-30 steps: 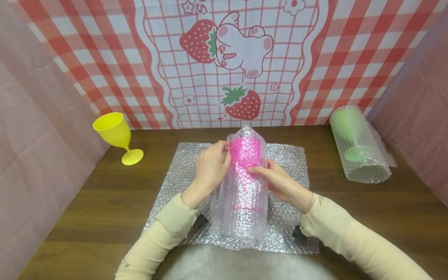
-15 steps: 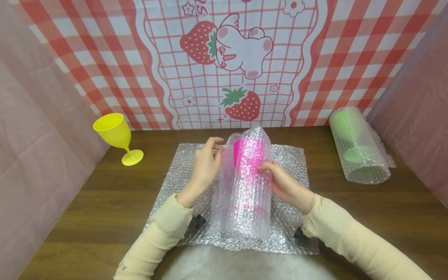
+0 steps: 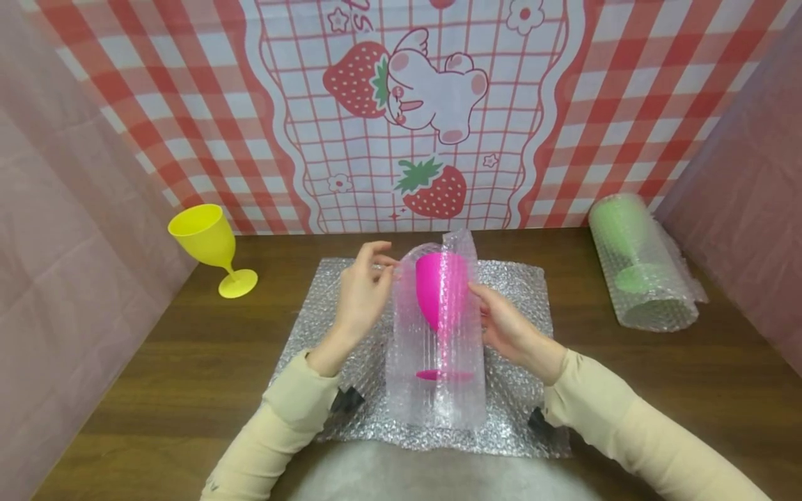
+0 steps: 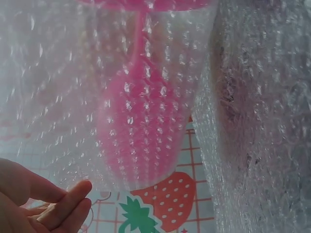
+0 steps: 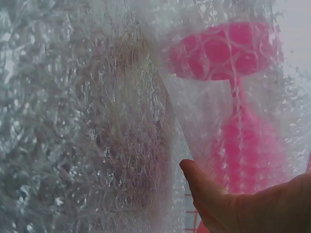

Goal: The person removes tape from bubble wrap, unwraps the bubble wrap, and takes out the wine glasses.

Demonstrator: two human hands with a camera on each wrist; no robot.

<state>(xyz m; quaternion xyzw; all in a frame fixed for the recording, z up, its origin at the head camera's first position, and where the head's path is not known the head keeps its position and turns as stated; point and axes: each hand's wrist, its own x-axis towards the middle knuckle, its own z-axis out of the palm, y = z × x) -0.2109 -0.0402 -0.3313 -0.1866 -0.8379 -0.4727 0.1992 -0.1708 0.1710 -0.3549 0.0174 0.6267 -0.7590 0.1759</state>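
Left hand (image 3: 363, 296) and right hand (image 3: 510, 327) hold clear bubble wrap (image 3: 462, 348) — a bright pink stemmed goblet (image 3: 429, 289) inside.

This looks like a little packing corner at a brown table (image 3: 156, 369) with wood lines on top. A big checked cloth (image 3: 413, 104) in red and white hangs at the back, with strawberries and a white cartoon animal turned sideways. A plain pink cloth (image 3: 81, 229) makes a wall on the left, and a second pink cloth (image 3: 752, 195) makes one on the right. A silver bubbly sheet (image 3: 322, 299) is spread out. A pink goblet (image 3: 431, 289) is inside clear bubble wrap (image 3: 460, 410), a green goblet (image 3: 626, 229) is wrapped too, and a yellow goblet (image 3: 207, 240) is bare. I cannot tell which building it is in.
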